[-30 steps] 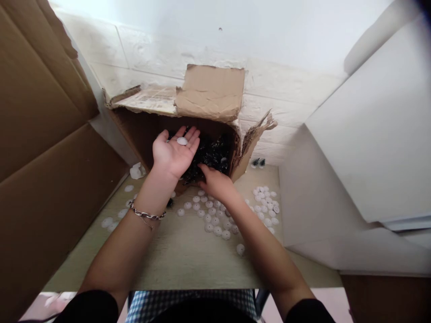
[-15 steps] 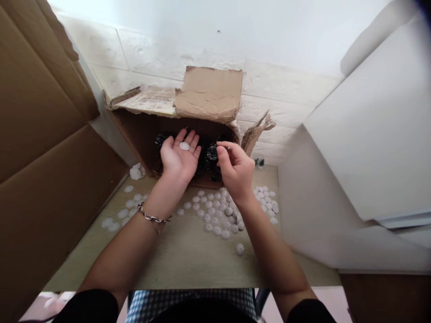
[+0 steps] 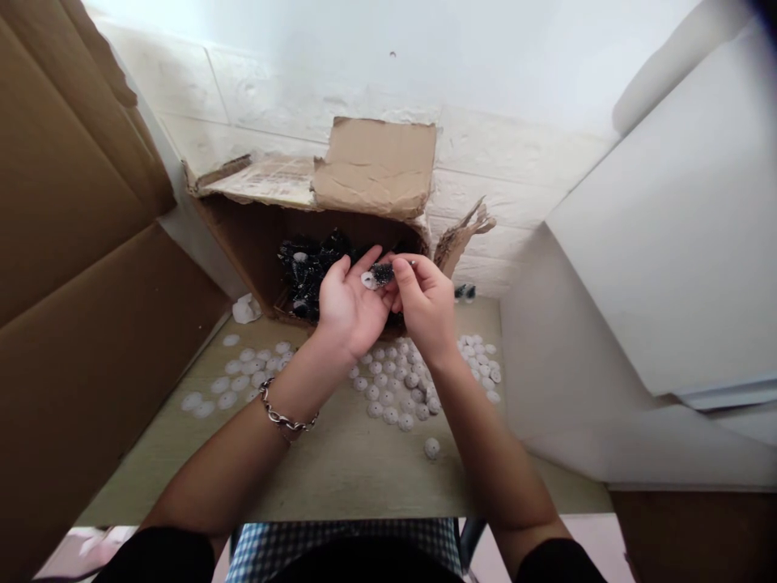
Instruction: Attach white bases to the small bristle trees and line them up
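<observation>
In front of the box, my left hand (image 3: 358, 312) is turned palm up, fingers stretched out. It holds a small white disc (image 3: 367, 280), which rests on its fingers. My right hand (image 3: 428, 304) pinches a small dark bottle-brush tree (image 3: 383, 275) with whitish tips between thumb and fingers. The tree lies nearly sideways, its lower end against the disc; whether it sits in the disc's hole I cannot tell. Behind my hands, a pile of similar dark trees (image 3: 309, 271) fills part of the open cardboard box (image 3: 236, 243), some with white discs at their ends.
Many loose white discs (image 3: 388, 397) are scattered over the table (image 3: 340, 478), with more at the left (image 3: 234, 367) and right. Crumpled white paper (image 3: 246, 308) is beside the box. Small trees (image 3: 465, 291) stand at the right. Cardboard (image 3: 78, 364) and a white panel (image 3: 661, 243) flank the table.
My left hand has moved right, bringing the disc to the tree in my right hand. The two now meet, and more of the tree pile shows at the left.
</observation>
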Tool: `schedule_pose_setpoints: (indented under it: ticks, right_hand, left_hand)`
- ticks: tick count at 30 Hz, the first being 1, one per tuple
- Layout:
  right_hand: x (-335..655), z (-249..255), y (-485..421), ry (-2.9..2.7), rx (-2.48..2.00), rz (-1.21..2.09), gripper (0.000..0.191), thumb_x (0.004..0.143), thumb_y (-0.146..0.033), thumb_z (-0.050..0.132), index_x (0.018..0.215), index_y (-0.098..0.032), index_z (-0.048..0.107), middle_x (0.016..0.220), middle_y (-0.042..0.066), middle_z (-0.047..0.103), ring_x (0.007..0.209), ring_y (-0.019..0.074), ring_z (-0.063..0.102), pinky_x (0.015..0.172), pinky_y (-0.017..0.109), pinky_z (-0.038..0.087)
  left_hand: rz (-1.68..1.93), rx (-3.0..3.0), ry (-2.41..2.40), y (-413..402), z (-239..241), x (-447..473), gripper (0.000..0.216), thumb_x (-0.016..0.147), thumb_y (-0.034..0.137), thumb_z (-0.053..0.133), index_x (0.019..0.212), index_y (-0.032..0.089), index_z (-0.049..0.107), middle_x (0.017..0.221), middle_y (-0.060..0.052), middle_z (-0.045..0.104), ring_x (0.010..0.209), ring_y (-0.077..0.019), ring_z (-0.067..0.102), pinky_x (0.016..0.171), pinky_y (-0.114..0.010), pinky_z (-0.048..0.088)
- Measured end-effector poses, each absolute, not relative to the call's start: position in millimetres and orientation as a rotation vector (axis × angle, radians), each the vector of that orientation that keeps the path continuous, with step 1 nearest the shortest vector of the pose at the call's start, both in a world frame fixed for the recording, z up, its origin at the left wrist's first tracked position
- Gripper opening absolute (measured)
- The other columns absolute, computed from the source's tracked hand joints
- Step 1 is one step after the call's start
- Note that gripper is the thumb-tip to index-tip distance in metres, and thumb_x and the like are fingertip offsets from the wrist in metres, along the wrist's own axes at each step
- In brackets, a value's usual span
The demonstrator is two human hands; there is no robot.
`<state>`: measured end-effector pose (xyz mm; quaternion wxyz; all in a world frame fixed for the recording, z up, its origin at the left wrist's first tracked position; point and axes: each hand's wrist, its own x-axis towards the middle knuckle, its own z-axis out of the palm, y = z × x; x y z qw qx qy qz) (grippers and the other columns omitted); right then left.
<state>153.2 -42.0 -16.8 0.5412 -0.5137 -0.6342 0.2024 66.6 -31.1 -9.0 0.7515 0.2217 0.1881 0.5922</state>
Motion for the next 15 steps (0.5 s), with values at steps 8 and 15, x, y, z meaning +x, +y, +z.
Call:
schedule_pose_setpoints:
  ticks: [8, 15]
  right_hand:
    - [156.5, -14.7, -43.9, -1.518, -1.280, 0.397, 0.036, 0.080, -0.045, 0.025, 0.093, -0.020, 0.049, 0.079, 0.001, 0.056, 0.072, 0.0089, 0.053, 0.061, 0.020, 0.040]
    - [156.9, -14.2, -43.4, -1.499, -1.298, 0.394, 0.035, 0.080, -0.045, 0.024, 0.090, -0.021, 0.048, 0.077, 0.000, 0.056, 0.072, 0.0090, 0.053, 0.061, 0.019, 0.040]
  left_hand:
    - [1.304, 0.474, 0.403, -29.1, -12.3, 67.4, 0.037, 0.079, 0.036, 0.024, 0.095, 0.015, 0.049, 0.082, -0.007, 0.058, 0.081, -0.0155, 0.056, 0.074, -0.031, 0.043]
    - [1.303, 0.467, 0.394, -29.4, -12.6, 67.7, 0.035, 0.079, 0.036, 0.025, 0.093, 0.016, 0.050, 0.084, -0.007, 0.058, 0.083, -0.0158, 0.056, 0.076, -0.031, 0.043]
